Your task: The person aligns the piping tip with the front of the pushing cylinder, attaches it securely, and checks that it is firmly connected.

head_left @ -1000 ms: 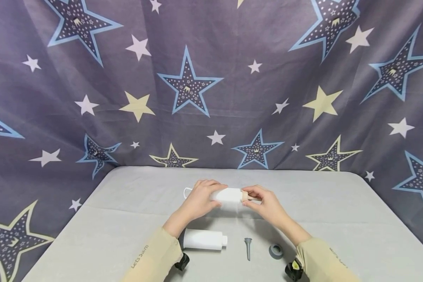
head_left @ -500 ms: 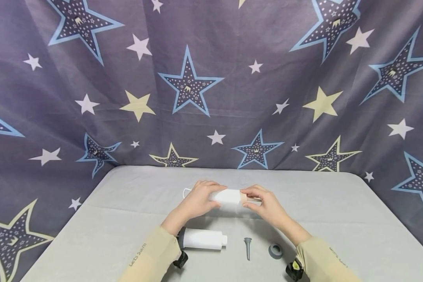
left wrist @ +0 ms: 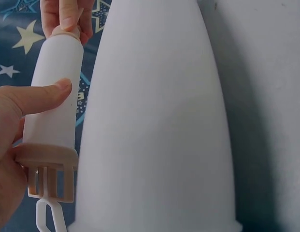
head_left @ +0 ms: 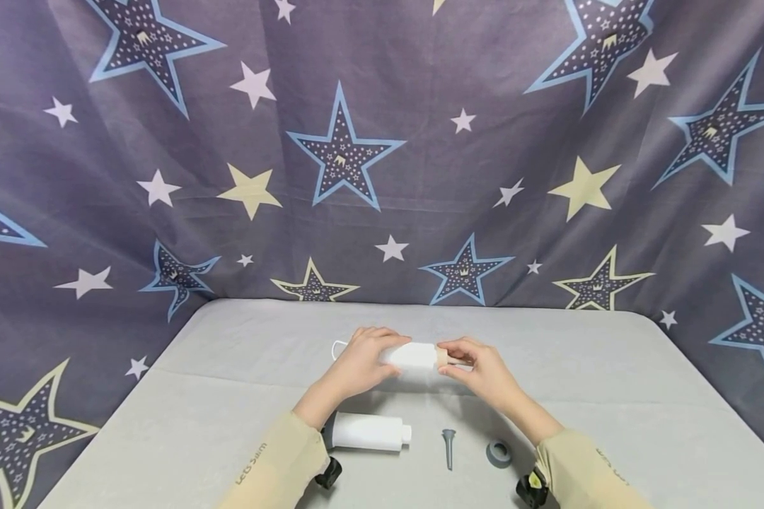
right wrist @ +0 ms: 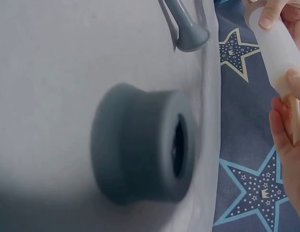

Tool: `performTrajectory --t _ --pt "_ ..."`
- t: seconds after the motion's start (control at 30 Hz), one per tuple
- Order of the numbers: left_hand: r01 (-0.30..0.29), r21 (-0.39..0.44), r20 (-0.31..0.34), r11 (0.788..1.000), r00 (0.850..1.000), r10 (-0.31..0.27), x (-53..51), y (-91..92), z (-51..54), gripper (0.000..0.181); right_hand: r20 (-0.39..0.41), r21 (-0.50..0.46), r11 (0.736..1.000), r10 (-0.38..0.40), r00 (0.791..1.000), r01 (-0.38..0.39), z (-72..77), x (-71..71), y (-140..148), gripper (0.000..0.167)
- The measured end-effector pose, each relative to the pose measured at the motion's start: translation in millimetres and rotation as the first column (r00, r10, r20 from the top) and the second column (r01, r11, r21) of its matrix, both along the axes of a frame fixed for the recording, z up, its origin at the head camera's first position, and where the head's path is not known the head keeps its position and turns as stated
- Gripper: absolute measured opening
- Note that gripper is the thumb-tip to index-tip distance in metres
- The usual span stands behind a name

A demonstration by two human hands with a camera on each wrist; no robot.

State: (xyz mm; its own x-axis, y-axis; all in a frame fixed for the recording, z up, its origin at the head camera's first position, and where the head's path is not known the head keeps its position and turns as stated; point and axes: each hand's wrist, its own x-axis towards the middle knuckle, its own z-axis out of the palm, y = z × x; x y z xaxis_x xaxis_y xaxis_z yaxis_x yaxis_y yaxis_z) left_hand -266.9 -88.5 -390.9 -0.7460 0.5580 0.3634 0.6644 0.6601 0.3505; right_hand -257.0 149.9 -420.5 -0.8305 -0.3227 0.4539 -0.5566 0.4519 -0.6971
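A white bottle (head_left: 415, 355) lies sideways above the table, gripped round its body by my left hand (head_left: 361, 359). In the left wrist view the same bottle (left wrist: 55, 63) has a beige slotted collar (left wrist: 47, 157) with a white loop (left wrist: 49, 215) at its lower end. My right hand (head_left: 484, 367) pinches the beige cap (head_left: 442, 356) at the other end, fingers above and thumb below. From that cap a thin beige stem (right wrist: 295, 121) sticks out in the right wrist view, beside the palm of my right hand (right wrist: 291, 159).
Nearer on the grey table (head_left: 229, 410) lie a second white bottle (head_left: 368, 432) beside my left wrist, a dark grey funnel-shaped piece (head_left: 448, 448) and a dark grey ring (head_left: 499, 453) near my right wrist. A star-patterned cloth (head_left: 331, 233) hangs behind the table.
Both hands keep their grip on the bottle and cap, with only slight shifts in position. The pieces on the table have not moved.
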Motion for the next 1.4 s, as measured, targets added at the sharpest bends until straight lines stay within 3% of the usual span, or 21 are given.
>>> performTrajectory --t 0.27,0.6,0.83,1.1,1.27,1.4 --pt "-0.003 -0.012 -0.033 1.0 0.999 0.003 0.3 0.8 -2.7 0.051 0.058 -0.004 1.0 -0.006 0.998 0.006 -3.1 -1.6 1 0.036" --pt "-0.004 -0.007 -0.136 1.0 0.991 0.003 -0.6 1.8 -4.4 0.049 0.183 -0.034 0.999 0.025 0.983 -0.019 1.8 -1.5 3 0.035" --pt "-0.002 -0.025 -0.186 1.0 0.983 -0.003 -0.9 2.2 -2.5 0.049 0.248 -0.076 0.996 0.071 0.966 -0.054 27.5 15.8 -4 0.027" --pt "0.008 -0.016 -0.179 1.0 0.984 -0.011 -1.8 1.8 -4.0 0.049 0.25 -0.052 0.997 0.072 0.966 -0.061 29.0 18.0 -5 0.024" --pt "0.008 -0.016 -0.165 1.0 0.986 -0.01 -1.6 1.4 -5.8 0.049 0.231 0.002 0.999 0.034 0.972 -0.035 29.6 20.8 -5 0.035" --pt "0.005 -0.023 -0.17 1.0 0.985 -0.009 -1.5 1.8 -6.7 0.049 0.17 0.016 1.0 0.021 0.985 -0.024 30.7 22.5 -6 0.044"
